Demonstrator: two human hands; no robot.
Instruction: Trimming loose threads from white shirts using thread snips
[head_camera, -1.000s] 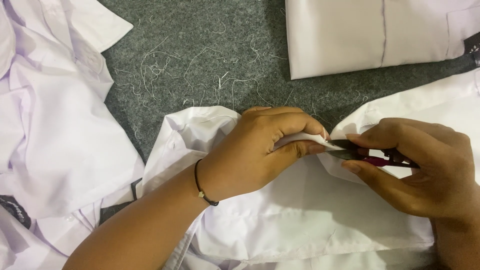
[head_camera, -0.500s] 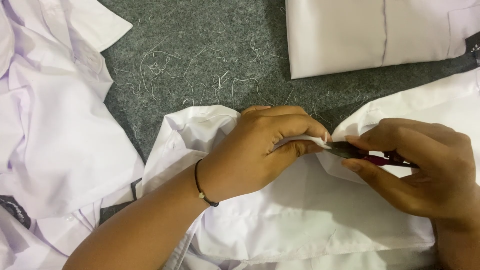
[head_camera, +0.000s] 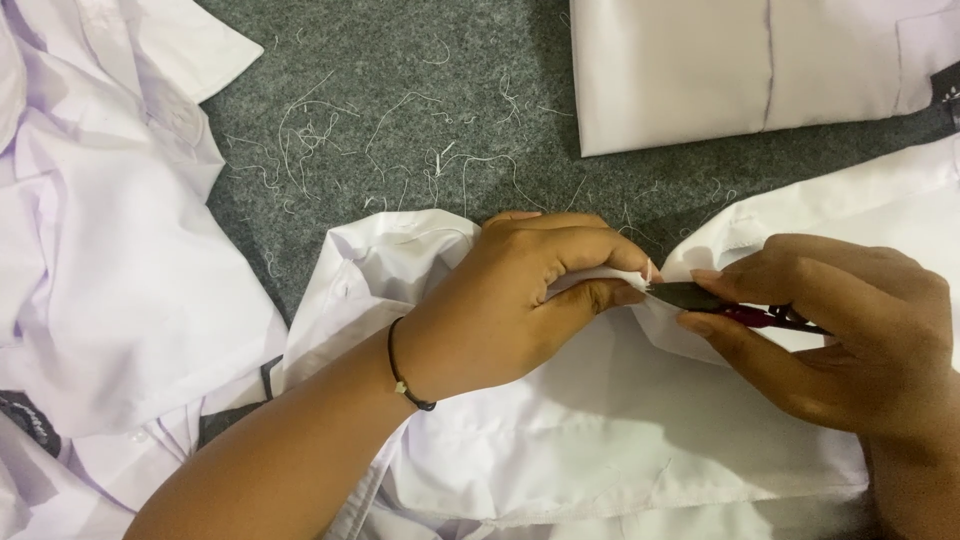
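Spread across the grey felt surface, scattered with loose thread clippings too many and too fine to count. Three lots of white cloth in view: a rumpled heap of white garments at the left edge, a neatly folded white piece at the top right, and the white shirt under both hands in the middle. Left hand curled nearly closed, thumb and fingertips pinching a fold of that shirt's edge, knuckles hiding the cloth beneath; a thin black cord bracelet round the wrist. Right hand likewise closed, gripping a small dark thread clipper with a reddish handle, its tip touching the pinched fold just beside the left fingertips. Most of the clipper buried in the grip, so blades open or shut cannot tell. Dark tag peeping from the left heap, another dark scrap at the right border, a dark patch just beside the left forearm
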